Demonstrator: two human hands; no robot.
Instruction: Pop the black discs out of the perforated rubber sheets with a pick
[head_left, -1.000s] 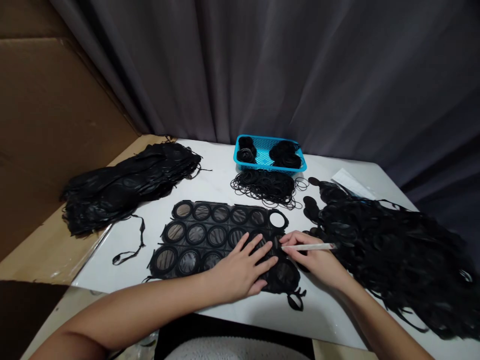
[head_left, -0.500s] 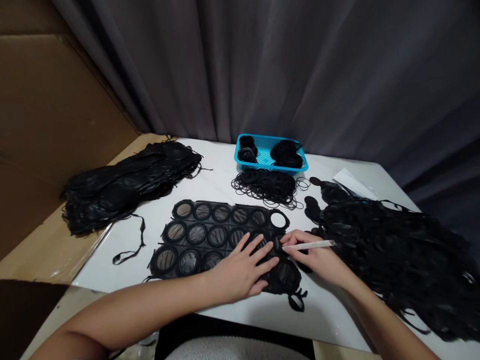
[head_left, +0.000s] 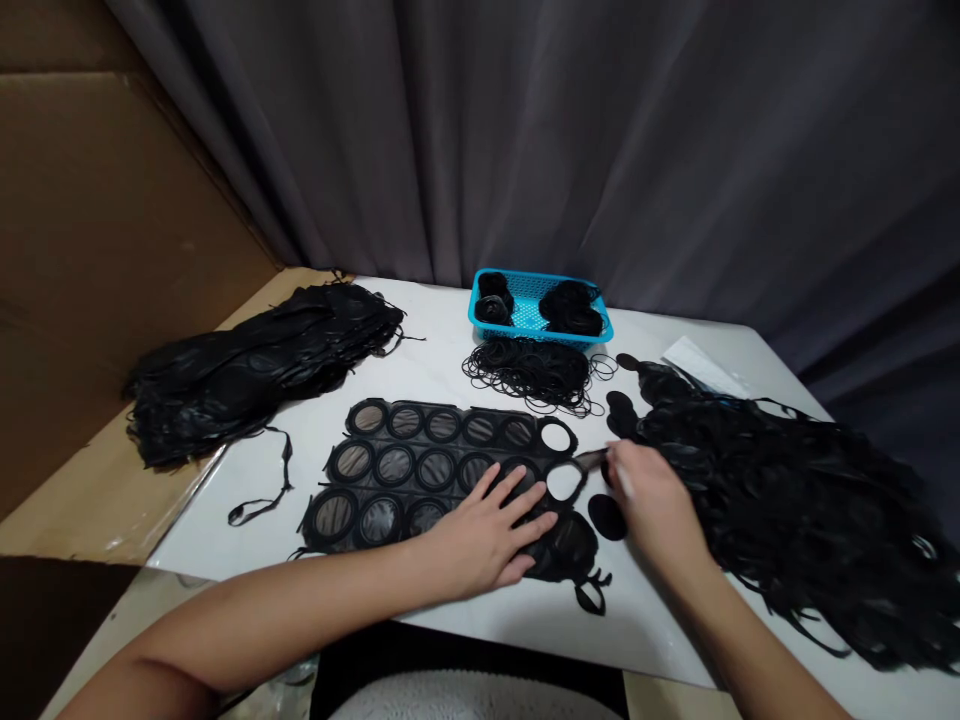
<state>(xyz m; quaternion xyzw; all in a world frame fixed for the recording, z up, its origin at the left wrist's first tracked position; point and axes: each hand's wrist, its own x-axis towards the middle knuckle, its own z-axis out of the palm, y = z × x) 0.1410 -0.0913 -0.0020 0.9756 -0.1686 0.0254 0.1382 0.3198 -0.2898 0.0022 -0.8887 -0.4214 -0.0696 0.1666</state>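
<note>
A black sheet with rows of round rings (head_left: 397, 470) lies flat on the white table. My left hand (head_left: 487, 535) rests on its right part, fingers spread and palm down, holding nothing. Just right of the sheet, my right hand (head_left: 656, 500) is closed. Its fingertips pinch a thin black film piece (head_left: 592, 458), stretched from a ring at the sheet's right side. A white pen-like tool (head_left: 626, 482), mostly hidden, is also in this hand. Two rings at the right end show white table through them. Black discs (head_left: 607, 517) lie beside my right hand.
Black sheets are stacked (head_left: 262, 370) at left, near a cardboard panel (head_left: 112, 250). A blue basket (head_left: 540, 335) with black bundles stands at the back, a heap of thin black rings (head_left: 532, 372) before it. A large black pile (head_left: 787, 510) fills the right, near white paper (head_left: 701, 365).
My right hand has lifted and moved right, drawing film out of the ring in the second row, which now shows white. My left hand has stayed on the sheet.
</note>
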